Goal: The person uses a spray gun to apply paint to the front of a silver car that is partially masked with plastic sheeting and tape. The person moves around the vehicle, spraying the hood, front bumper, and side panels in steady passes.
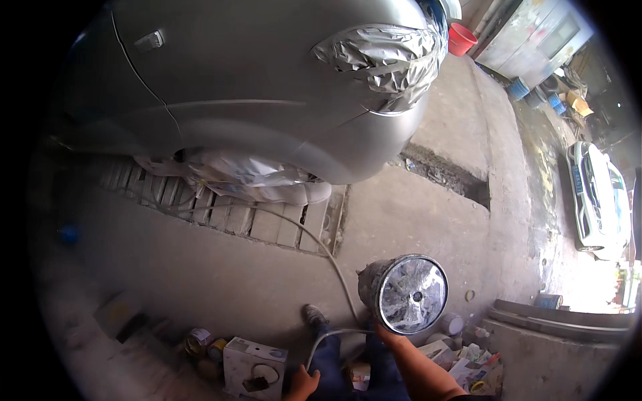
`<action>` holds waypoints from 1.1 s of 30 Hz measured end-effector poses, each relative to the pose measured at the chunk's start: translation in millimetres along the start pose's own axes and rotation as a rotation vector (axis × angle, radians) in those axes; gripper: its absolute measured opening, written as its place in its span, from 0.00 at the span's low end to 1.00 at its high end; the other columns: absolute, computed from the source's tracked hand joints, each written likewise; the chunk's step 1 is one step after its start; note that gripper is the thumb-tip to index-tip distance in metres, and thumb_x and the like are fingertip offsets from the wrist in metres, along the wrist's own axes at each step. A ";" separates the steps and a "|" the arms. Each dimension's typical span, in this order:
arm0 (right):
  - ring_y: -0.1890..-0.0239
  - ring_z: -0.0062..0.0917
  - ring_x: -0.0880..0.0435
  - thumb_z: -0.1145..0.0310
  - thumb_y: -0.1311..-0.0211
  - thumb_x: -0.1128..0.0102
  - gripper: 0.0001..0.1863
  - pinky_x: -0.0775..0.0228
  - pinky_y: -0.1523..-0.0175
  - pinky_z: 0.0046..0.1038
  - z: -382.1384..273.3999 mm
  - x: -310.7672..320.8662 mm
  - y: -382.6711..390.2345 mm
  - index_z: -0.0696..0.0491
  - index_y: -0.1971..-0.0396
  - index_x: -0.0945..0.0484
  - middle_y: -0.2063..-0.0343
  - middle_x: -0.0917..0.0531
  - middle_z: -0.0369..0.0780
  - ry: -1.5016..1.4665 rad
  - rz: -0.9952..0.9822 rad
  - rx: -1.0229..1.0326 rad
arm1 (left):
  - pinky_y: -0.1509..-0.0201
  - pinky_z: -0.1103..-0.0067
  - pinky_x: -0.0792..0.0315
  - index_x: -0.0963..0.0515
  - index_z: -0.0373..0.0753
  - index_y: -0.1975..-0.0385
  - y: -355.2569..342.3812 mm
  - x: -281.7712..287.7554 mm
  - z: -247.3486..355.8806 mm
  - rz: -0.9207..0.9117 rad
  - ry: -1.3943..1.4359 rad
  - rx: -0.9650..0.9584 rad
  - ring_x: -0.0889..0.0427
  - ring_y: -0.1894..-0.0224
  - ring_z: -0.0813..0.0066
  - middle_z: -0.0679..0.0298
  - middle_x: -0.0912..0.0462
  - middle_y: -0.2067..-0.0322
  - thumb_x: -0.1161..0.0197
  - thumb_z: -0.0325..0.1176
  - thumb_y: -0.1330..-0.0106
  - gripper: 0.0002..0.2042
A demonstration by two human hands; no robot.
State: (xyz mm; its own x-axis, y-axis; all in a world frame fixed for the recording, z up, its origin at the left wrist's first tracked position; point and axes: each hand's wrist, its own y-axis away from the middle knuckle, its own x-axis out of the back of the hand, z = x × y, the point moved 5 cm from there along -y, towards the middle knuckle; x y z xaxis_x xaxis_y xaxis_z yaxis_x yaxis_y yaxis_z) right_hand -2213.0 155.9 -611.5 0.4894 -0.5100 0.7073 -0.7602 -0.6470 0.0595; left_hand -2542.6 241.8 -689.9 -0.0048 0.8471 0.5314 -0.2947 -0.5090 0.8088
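Right hand: my right hand [382, 329] was raised in front of me, closed around the underside of a spray gun cup [403, 293]; the fingers were hidden behind the cup, so I could not tell how tightly they gripped.
Cup: it stood between me and the concrete floor [221, 274], its round open top lined with crinkled foil and turned up toward the camera.
Left hand: my left hand [302, 385] sat low at the bottom edge, fingers curled on the grey hose [326, 255], which ran from it across the floor toward the car.
Car: the grey car [267, 87] filled the upper view, its lamp covered with silver masking [384, 60] and its wheel wrapped in plastic sheet [244, 175].
Clutter: a white box [254, 364] and small cans [198, 341] lay just beside my foot [314, 315].
Risk, spill: in my judgement the open cup could have slopped if I had tilted it, since nothing covered its top.
Risk, snag: the hose lay near my foot and the cans, so a step or a tug could have tripped me or knocked the cans over.
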 end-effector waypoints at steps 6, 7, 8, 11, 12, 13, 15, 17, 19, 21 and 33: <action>0.60 0.34 0.23 0.74 0.47 0.43 0.17 0.30 0.56 0.35 -5.2 -34.7 -18.7 0.49 0.55 0.24 0.63 0.21 0.42 0.023 -0.048 0.074 | 0.48 0.62 0.32 0.35 0.27 0.50 -12.1 -5.6 -27.5 0.010 0.057 0.124 0.26 0.52 0.43 0.39 0.26 0.55 0.41 0.46 0.44 0.29; 0.60 0.33 0.23 0.74 0.47 0.43 0.17 0.30 0.56 0.35 -4.6 -43.5 -24.3 0.49 0.55 0.24 0.63 0.21 0.42 0.019 -0.064 0.091 | 0.48 0.62 0.32 0.36 0.27 0.49 -15.8 -8.2 -35.7 0.027 0.083 0.144 0.26 0.51 0.43 0.39 0.26 0.54 0.42 0.45 0.44 0.29; 0.60 0.33 0.23 0.74 0.47 0.43 0.17 0.30 0.56 0.34 -3.7 -51.5 -30.6 0.49 0.55 0.24 0.63 0.21 0.41 0.016 -0.079 0.110 | 0.48 0.62 0.31 0.35 0.27 0.49 -19.4 -12.5 -41.9 0.024 0.081 0.155 0.26 0.51 0.43 0.39 0.26 0.54 0.42 0.45 0.44 0.29; 0.61 0.32 0.23 0.74 0.46 0.43 0.16 0.30 0.57 0.33 1.3 -65.0 -48.3 0.49 0.55 0.24 0.64 0.21 0.41 -0.027 -0.124 0.145 | 0.49 0.62 0.31 0.35 0.28 0.50 -23.1 -16.3 -49.8 0.051 0.065 0.173 0.25 0.53 0.44 0.40 0.25 0.55 0.42 0.44 0.44 0.28; 0.61 0.32 0.23 0.74 0.46 0.42 0.16 0.30 0.57 0.33 2.4 -64.7 -52.2 0.49 0.55 0.24 0.64 0.21 0.41 -0.057 -0.138 0.145 | 0.50 0.61 0.31 0.34 0.28 0.51 -23.0 -18.3 -52.5 0.079 0.052 0.169 0.25 0.53 0.44 0.41 0.25 0.56 0.42 0.44 0.44 0.27; 0.62 0.32 0.23 0.74 0.46 0.42 0.16 0.30 0.58 0.33 4.4 -63.2 -57.3 0.49 0.55 0.24 0.64 0.21 0.41 -0.097 -0.152 0.139 | 0.51 0.61 0.31 0.34 0.29 0.51 -23.3 -19.9 -54.4 0.108 0.038 0.164 0.25 0.54 0.44 0.41 0.24 0.57 0.42 0.43 0.44 0.27; 0.62 0.31 0.23 0.74 0.46 0.42 0.16 0.30 0.58 0.32 11.6 -50.1 -61.8 0.50 0.55 0.25 0.65 0.21 0.40 -0.213 -0.160 0.087 | 0.51 0.60 0.31 0.33 0.29 0.51 -23.5 -21.8 -50.4 0.080 0.058 0.160 0.25 0.54 0.44 0.41 0.24 0.58 0.42 0.43 0.44 0.26; 0.63 0.30 0.23 0.74 0.46 0.42 0.16 0.30 0.59 0.32 20.2 -30.3 -61.7 0.50 0.55 0.25 0.65 0.21 0.40 -0.335 -0.142 0.010 | 0.51 0.60 0.31 0.33 0.30 0.50 -24.1 -19.5 -36.9 0.040 0.058 0.153 0.25 0.54 0.43 0.41 0.24 0.57 0.43 0.43 0.44 0.27; 0.63 0.30 0.22 0.74 0.45 0.42 0.16 0.29 0.60 0.31 28.8 -7.3 -58.9 0.50 0.55 0.25 0.65 0.21 0.40 -0.327 -0.077 -0.012 | 0.50 0.60 0.31 0.34 0.30 0.49 -23.2 -13.3 -21.4 -0.004 0.044 0.160 0.25 0.53 0.43 0.40 0.25 0.56 0.44 0.45 0.43 0.28; 0.64 0.29 0.22 0.74 0.45 0.42 0.16 0.29 0.60 0.31 30.1 31.0 -53.7 0.50 0.55 0.25 0.66 0.21 0.39 0.151 0.082 0.169 | 0.49 0.60 0.31 0.35 0.30 0.47 -16.9 2.7 10.2 -0.070 -0.014 0.166 0.25 0.53 0.43 0.39 0.26 0.54 0.45 0.46 0.43 0.29; 0.68 0.21 0.26 0.70 0.44 0.40 0.17 0.33 0.65 0.21 19.3 17.9 -59.6 0.56 0.55 0.29 0.66 0.24 0.36 -0.241 0.308 -0.134 | 0.45 0.62 0.33 0.36 0.30 0.45 -35.5 -39.1 -18.1 -0.066 0.044 0.135 0.28 0.48 0.43 0.39 0.27 0.52 0.44 0.46 0.43 0.30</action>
State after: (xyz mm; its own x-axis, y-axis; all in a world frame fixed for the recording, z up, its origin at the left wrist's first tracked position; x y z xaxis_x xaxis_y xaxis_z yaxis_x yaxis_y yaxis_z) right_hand -2150.7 174.4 -616.0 0.3049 -0.7967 0.5218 -0.9277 -0.3724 -0.0265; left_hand -2549.2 229.5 -743.9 -0.0325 0.8836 0.4672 -0.1643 -0.4658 0.8695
